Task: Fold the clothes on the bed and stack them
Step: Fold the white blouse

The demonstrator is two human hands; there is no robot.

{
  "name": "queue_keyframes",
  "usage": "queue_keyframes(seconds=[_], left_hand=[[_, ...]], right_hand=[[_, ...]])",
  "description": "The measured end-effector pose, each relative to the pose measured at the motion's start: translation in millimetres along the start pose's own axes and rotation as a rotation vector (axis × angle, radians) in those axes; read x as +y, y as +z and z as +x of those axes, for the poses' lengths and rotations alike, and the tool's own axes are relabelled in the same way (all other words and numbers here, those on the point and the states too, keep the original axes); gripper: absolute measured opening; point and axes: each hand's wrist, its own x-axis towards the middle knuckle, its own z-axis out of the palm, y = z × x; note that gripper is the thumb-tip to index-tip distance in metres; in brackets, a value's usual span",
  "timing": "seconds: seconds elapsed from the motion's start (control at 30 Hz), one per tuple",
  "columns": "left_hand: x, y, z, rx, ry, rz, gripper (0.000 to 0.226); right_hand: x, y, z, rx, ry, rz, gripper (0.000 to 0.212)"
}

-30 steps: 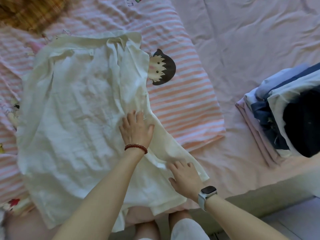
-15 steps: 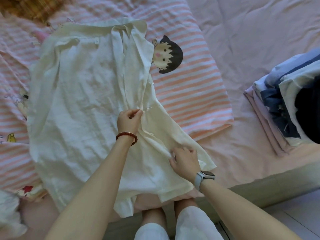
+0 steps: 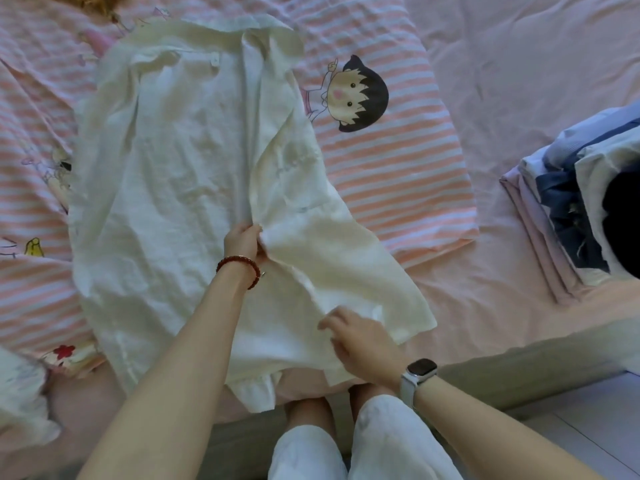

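One cream shirt (image 3: 180, 188) spread flat, creased, left hand (image 3: 244, 242) pinching placket, right hand (image 3: 360, 337) loose.

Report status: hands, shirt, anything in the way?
Left hand pinches white shirt at front edge. Right hand on lower flap, grip unclear. Shirt spread, unfolded. Folded stack apart, right.

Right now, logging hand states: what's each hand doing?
Left hand: pinching the white shirt's front edge.
Right hand: on the shirt's lower flap; grip unclear.

Shirt (image 3: 166, 188) on quilt (image 3: 398, 168) (on bed (image 3: 519, 64)), folded stack (image 3: 571, 209) far right
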Motion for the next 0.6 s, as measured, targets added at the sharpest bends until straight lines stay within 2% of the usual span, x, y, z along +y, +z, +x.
queue_keyframes(seconds=[0.03,0.07,0.1,0.13,0.23,0.37,0.43,0.5,0.6], left_hand=[[-4.7,-5.8,4.1,0.034,-0.012,0.101,0.013],[-7.6,-10.1,7.2,0.028,-0.019,0.14,0.015],[-9.5,-13.2,9.6,0.013,-0.008,0.148,0.017],[-9.6,-15.3,10.7,-0.001,0.017,0.154,0.016],[-12.3,-16.3,8.6,-0.025,0.073,0.189,0.001],[-10.2,-10.1,8.4,0.002,0.111,0.174,0.022],[-0.1,-4.6,12.8,0.03,0.195,0.18,0.027],[17.0,2.0,17.8,0.079,0.322,0.239,0.03],[50.0,13.4,32.8,0.094,0.435,0.269,0.04]], right_hand=[[-0.3,5.1,-0.4,-0.254,-0.018,0.013,0.03],[0.7,9.6,0.6,-0.414,-0.015,0.025,0.028],[1.6,11.0,2.9,-0.483,0.0,0.046,0.027],[2.8,10.3,6.0,-0.482,0.019,0.081,0.025],[9.0,1.3,15.5,-0.297,0.101,0.194,0.026],[13.9,-28.9,42.2,0.319,0.257,0.225,0.023],[18.9,-48.1,64.0,0.528,0.326,0.216,0.026],[23.3,-66.7,87.6,0.576,0.358,0.214,0.029],[25.5,-90.7,126.1,0.538,0.291,0.198,0.031]])
